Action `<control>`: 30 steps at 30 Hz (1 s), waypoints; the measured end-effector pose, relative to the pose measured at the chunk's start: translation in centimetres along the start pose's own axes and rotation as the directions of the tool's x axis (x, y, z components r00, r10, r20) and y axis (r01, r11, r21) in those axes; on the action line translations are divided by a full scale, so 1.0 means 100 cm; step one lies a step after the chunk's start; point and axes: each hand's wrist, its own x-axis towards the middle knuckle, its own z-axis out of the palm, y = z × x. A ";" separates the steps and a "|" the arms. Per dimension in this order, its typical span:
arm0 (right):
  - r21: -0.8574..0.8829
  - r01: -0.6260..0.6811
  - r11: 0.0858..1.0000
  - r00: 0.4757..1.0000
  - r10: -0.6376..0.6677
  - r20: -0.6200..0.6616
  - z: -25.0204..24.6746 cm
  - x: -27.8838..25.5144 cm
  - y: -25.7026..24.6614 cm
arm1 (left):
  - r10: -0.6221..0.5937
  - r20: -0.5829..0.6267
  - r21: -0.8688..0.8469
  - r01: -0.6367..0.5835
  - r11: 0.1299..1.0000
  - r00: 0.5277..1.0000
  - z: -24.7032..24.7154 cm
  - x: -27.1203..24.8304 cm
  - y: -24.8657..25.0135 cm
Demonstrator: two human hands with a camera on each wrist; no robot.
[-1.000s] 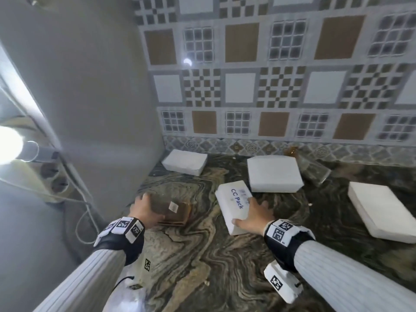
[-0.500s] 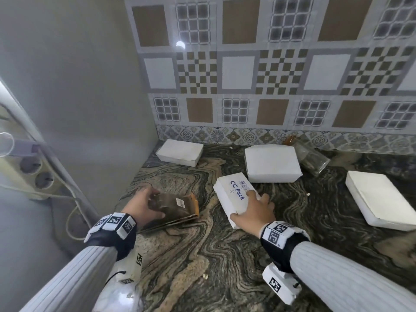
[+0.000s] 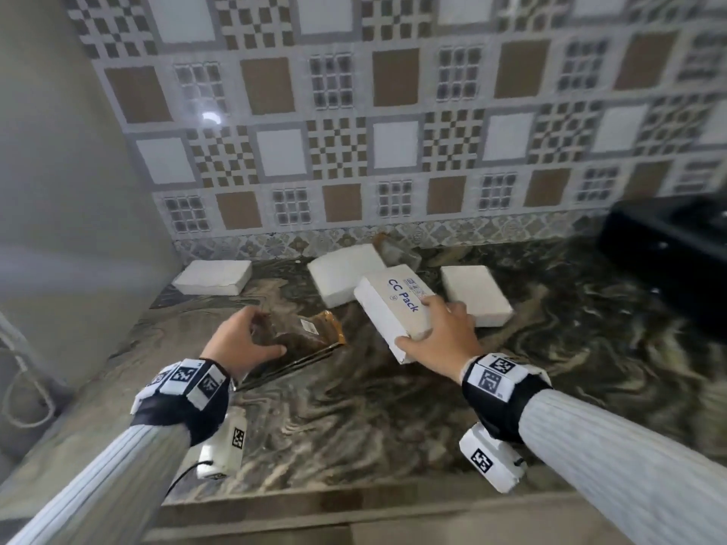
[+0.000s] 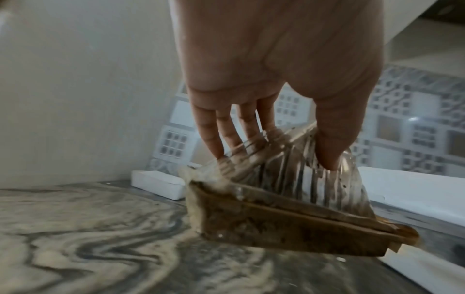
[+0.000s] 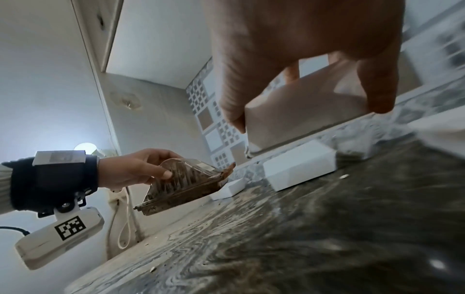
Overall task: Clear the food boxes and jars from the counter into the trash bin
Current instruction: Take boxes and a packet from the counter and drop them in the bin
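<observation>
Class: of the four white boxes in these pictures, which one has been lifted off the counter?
The white box printed "CC Pack", gripped by the right hand; the three plain ones lie on the counter.

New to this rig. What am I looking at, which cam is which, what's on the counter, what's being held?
No machine here: a person with bare hands wears cameras on the head and on both wrists. The wide picture is the head view; the two low ones look along each hand.

The left hand grips a clear plastic food container with brown residue, lifted off the marble counter. The right hand holds a white box marked "CC Pack", also raised.

On the counter lie three more white boxes and a tipped jar by the tiled wall.
</observation>
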 end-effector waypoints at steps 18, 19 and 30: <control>0.161 -0.710 0.685 0.548 0.682 -0.484 -0.257 -0.286 0.375 | 0.644 0.402 -0.323 -0.557 0.765 0.651 0.296 -0.153 0.454; 0.177 -0.741 0.648 0.503 0.710 -0.492 -0.261 -0.301 0.388 | 0.664 0.421 -0.334 -0.575 0.747 0.618 0.312 -0.165 0.472; 0.326 -0.921 0.214 0.069 0.913 -0.403 -0.285 -0.374 0.536 | 0.673 0.692 -0.384 -0.656 0.650 0.262 0.520 -0.264 0.625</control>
